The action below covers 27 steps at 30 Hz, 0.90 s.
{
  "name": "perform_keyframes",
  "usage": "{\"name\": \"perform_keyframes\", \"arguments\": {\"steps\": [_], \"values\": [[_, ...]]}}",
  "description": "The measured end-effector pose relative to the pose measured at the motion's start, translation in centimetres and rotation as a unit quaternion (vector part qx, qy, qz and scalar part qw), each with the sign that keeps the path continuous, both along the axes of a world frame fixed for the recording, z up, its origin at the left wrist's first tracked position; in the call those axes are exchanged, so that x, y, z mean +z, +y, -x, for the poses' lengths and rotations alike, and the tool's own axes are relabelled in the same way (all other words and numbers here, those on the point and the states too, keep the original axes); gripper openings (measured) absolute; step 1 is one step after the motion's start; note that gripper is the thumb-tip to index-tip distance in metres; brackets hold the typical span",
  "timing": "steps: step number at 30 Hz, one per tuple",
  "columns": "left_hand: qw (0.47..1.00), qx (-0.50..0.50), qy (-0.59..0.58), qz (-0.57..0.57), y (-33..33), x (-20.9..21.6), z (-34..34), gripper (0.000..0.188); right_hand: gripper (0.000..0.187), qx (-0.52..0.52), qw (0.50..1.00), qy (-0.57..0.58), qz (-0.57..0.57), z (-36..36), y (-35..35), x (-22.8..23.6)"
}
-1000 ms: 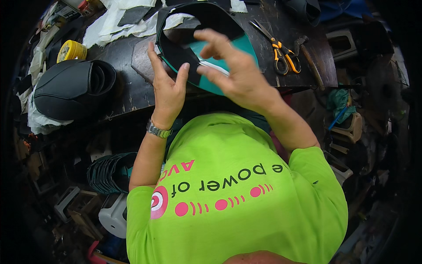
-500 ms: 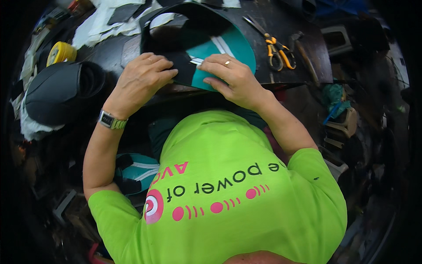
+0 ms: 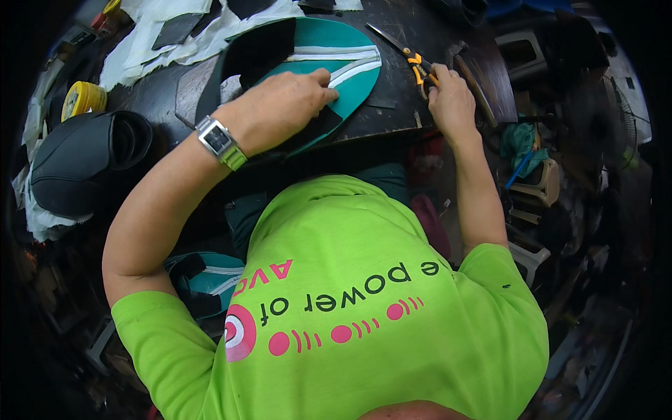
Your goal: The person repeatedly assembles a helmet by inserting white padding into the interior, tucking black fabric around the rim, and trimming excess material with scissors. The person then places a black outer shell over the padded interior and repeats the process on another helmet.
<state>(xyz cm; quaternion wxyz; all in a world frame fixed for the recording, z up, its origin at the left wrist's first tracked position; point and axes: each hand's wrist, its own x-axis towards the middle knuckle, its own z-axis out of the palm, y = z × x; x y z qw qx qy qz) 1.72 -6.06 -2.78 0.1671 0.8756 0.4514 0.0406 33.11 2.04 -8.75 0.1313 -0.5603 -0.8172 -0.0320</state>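
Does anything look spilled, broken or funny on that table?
I can't see anything spilled or broken. Just one messy spot: the white sheets look rumpled and ragged, with a dark scrap on top. The left hand at the teal-and-black piece and right hand at the orange-handled scissors look ordinary.

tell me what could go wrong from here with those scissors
The scissors have their blade tips close to the green piece, so a careless lift might nick it. The hammer lies right beside the right hand, which could bump it. The left hand is over the green piece near a white stripe; an unsteady press might shift it.
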Motion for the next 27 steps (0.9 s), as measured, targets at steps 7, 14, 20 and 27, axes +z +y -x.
{"name": "perform_keyframes", "arguments": {"steps": [7,14,20,27], "values": [[0.995,-0.092,-0.021,-0.013,2.1,-0.6,0.8,0.019,0.044,0.061,0.829,0.452,0.324,-3.0,4.9,2.7],[0.993,-0.104,-0.033,-0.045,2.1,-1.7,0.8,0.010,0.065,0.102,0.573,0.665,0.468,0.4,-4.4,5.8],[0.996,-0.054,-0.014,-0.064,1.0,-1.4,0.2,0.012,0.052,-0.011,0.835,0.365,0.412,1.8,-13.0,5.1],[0.982,-0.090,0.047,0.160,2.7,2.0,0.6,0.012,0.056,0.132,0.957,0.125,0.227,1.4,-13.0,4.7]]}}
